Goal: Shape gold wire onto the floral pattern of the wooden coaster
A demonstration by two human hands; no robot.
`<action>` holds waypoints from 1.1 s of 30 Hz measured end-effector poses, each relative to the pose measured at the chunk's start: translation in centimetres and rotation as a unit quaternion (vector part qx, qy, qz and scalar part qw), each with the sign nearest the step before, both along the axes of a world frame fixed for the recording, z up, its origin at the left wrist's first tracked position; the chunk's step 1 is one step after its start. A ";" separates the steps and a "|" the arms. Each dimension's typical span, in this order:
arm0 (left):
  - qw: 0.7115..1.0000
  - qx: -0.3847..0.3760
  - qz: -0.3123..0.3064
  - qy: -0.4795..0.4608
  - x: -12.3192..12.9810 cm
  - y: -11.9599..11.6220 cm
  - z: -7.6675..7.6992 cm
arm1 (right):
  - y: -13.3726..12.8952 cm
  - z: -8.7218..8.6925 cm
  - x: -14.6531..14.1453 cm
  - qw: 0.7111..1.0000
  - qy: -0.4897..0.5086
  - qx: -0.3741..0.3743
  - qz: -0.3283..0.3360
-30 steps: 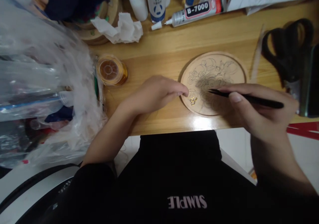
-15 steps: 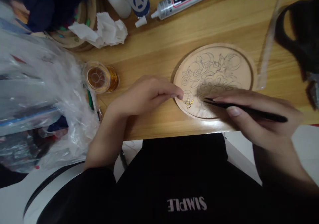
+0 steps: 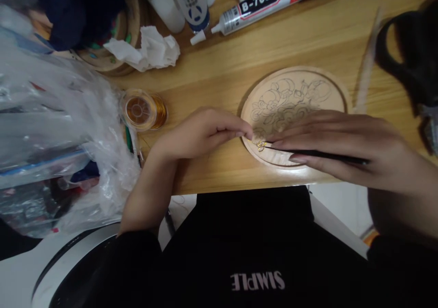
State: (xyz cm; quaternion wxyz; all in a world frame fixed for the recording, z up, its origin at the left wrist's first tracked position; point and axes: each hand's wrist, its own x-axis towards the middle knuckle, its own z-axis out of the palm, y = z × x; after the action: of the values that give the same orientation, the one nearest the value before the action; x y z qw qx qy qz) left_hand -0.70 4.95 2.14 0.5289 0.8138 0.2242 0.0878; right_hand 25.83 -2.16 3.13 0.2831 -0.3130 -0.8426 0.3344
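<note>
A round wooden board (image 3: 270, 93) with a floral line drawing lies on the table in front of me. At its left edge my left hand (image 3: 208, 132) pinches one end of a thin gold wire (image 3: 261, 146), whose other end is bent into small loops over the drawing. My right hand (image 3: 345, 148) is closed around black tweezers (image 3: 321, 153), held nearly flat above the board. Their tips reach the gold loops; whether they grip the wire is too small to tell. The right hand covers the lower right of the drawing.
A spool of gold wire (image 3: 141, 111) stands left of my left hand, beside crinkled plastic bags (image 3: 102, 134). Behind are crumpled tissue (image 3: 157, 48), a bottle (image 3: 193, 7) and a B-7000 glue tube (image 3: 260, 4). Black-handled scissors (image 3: 386, 48) and a clear strip (image 3: 367, 66) lie right.
My right hand has moved left with the tweezers, bringing their tips from the board's middle to the gold loops. My left hand keeps its pinch. The whole view has shifted slightly.
</note>
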 end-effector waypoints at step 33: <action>1.000 -0.013 0.007 0.018 0.0 0.0 0.1 | 2.1 -0.2 0.1 0.997 0.026 -0.043 0.052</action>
State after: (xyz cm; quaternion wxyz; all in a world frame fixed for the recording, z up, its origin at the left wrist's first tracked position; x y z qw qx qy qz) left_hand -0.65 4.95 2.24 0.5345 0.8070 0.2401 0.0740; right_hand 25.94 -0.07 2.89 0.2740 -0.2720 -0.8348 0.3925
